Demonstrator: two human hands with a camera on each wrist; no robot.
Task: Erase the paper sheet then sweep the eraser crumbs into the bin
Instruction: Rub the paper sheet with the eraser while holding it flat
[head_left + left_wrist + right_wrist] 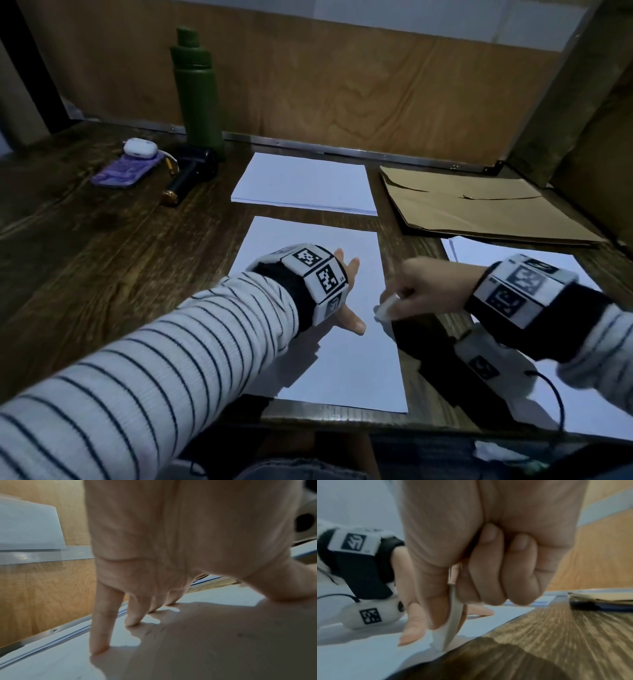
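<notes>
A white paper sheet [342,359] lies on the dark wooden table in front of me. My left hand [346,294] presses flat on its middle with straight, spread fingers [101,635]; faint pencil marks show on the paper [223,642] beneath the palm. My right hand [421,291] pinches a white eraser [385,308] between thumb and forefinger. The eraser's tip [443,639] touches the sheet at its right edge [368,655]. No bin is in view.
A stack of blank paper [305,185] lies behind the sheet, a brown envelope [479,209] to the right, another sheet [582,394] under my right arm. A green bottle [197,92], phone [126,171], earbud case [139,148] and black tool [188,178] sit at the back left.
</notes>
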